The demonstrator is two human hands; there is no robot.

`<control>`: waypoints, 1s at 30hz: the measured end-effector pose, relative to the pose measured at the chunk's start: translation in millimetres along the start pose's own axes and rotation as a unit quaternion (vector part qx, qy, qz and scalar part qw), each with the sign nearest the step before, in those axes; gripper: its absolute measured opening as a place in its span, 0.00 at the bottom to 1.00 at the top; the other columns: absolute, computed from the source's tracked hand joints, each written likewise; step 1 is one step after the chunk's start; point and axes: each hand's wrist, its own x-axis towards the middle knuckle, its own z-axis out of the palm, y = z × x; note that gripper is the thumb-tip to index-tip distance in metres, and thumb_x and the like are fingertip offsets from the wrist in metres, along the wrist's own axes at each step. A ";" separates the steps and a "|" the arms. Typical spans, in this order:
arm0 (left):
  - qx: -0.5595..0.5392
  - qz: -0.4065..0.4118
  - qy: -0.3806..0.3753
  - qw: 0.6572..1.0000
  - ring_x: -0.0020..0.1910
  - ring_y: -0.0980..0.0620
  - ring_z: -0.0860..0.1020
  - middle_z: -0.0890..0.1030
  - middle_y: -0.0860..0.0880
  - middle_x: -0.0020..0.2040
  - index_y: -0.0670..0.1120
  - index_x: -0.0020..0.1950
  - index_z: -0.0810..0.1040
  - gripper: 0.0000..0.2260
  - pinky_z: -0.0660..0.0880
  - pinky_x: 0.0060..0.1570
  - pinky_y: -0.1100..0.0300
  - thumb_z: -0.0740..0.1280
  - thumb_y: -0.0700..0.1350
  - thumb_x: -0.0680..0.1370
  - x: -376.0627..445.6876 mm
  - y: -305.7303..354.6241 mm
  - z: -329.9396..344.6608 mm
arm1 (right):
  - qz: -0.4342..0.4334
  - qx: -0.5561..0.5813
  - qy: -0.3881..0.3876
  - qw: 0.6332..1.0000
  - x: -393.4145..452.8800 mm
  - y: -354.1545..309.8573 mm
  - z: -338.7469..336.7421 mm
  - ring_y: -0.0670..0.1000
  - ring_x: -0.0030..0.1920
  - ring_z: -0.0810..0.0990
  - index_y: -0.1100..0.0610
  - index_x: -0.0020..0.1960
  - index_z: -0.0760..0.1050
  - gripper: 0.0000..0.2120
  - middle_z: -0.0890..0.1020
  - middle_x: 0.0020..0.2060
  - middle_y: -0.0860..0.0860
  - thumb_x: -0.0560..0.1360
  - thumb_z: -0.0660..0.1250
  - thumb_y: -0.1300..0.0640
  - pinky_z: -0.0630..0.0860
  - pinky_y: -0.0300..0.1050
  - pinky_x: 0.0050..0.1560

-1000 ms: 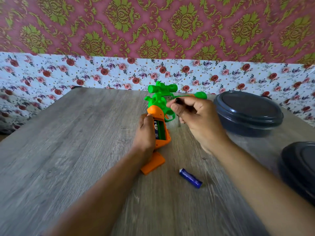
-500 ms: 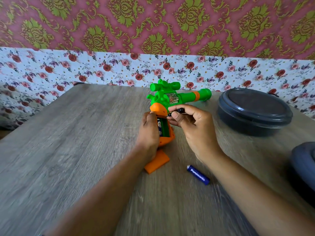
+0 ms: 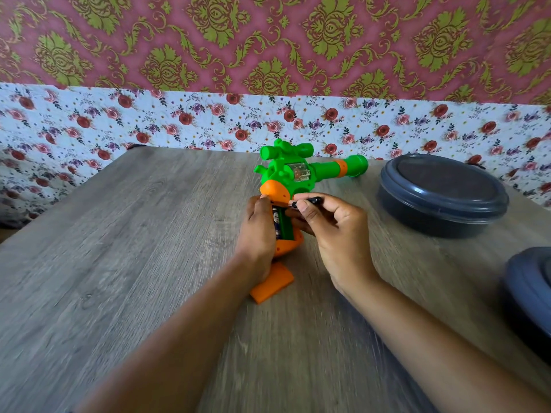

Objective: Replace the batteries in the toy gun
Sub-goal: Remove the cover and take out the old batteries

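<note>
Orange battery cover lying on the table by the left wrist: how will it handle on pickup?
The orange battery cover looks like thin moulded plastic, so probably stiff and very light. It looks curved and lies on the table, so it may rock or skid if pushed. Its edge is partly under the left hand, so a pinch from the free side seems easiest.

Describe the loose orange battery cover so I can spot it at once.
On the grey wooden table, find the green and orange toy gun that the left hand holds upright. The battery cover lies flat just below its grip: a small orange plate, detached from the gun.
</note>
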 end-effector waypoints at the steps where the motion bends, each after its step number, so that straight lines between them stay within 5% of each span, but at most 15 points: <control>1: 0.002 -0.001 0.002 1.000 0.40 0.47 0.78 0.78 0.41 0.44 0.45 0.51 0.72 0.12 0.74 0.34 0.58 0.51 0.48 0.81 -0.1 0.1 0.2 | -0.002 -0.005 0.000 1.000 0.4 0.6 0.1 0.54 0.44 0.84 0.54 0.45 0.80 0.06 0.84 0.42 0.57 0.74 0.67 0.63 0.80 0.51 0.50; 6: 0.009 0.004 0.002 1.000 0.38 0.48 0.78 0.78 0.42 0.43 0.45 0.50 0.72 0.12 0.75 0.31 0.60 0.51 0.48 0.81 0.2 0.4 0.0 | -0.019 -0.055 -0.016 0.998 5.5 -1.3 -2.7 0.54 0.44 0.84 0.56 0.45 0.80 0.04 0.85 0.41 0.57 0.74 0.68 0.62 0.80 0.56 0.51; 11: 0.027 0.028 0.009 0.999 0.44 0.43 0.80 0.79 0.39 0.48 0.50 0.49 0.73 0.10 0.78 0.41 0.51 0.52 0.47 0.81 0.0 -2.1 1.9 | -0.004 -0.142 -0.059 0.988 26.4 -4.6 -6.4 0.53 0.40 0.84 0.58 0.42 0.81 0.07 0.85 0.38 0.56 0.71 0.67 0.55 0.80 0.60 0.47; 16: -0.010 0.014 -0.010 1.000 0.32 0.53 0.80 0.79 0.44 0.42 0.46 0.51 0.71 0.10 0.76 0.36 0.57 0.51 0.45 0.82 1.6 -0.9 -0.1 | 0.054 -0.136 -0.126 0.981 44.2 -18.0 -1.7 0.53 0.35 0.82 0.59 0.41 0.78 0.04 0.82 0.37 0.59 0.74 0.67 0.64 0.82 0.49 0.42; 23: -0.009 0.005 -0.014 1.000 0.30 0.57 0.80 0.80 0.43 0.44 0.42 0.58 0.72 0.13 0.77 0.36 0.59 0.50 0.46 0.82 3.4 -0.1 -1.5 | 0.089 -0.154 -0.151 0.972 57.1 -25.7 3.4 0.58 0.37 0.83 0.68 0.46 0.77 0.05 0.82 0.40 0.64 0.75 0.66 0.65 0.82 0.51 0.43; 30: -0.020 0.006 -0.020 1.000 0.27 0.59 0.79 0.78 0.46 0.40 0.45 0.54 0.71 0.11 0.76 0.29 0.63 0.50 0.44 0.82 0.9 2.4 -1.6 | 0.094 -0.143 -0.132 0.976 54.2 -25.1 4.0 0.58 0.38 0.84 0.61 0.41 0.77 0.04 0.83 0.40 0.64 0.74 0.66 0.65 0.82 0.50 0.42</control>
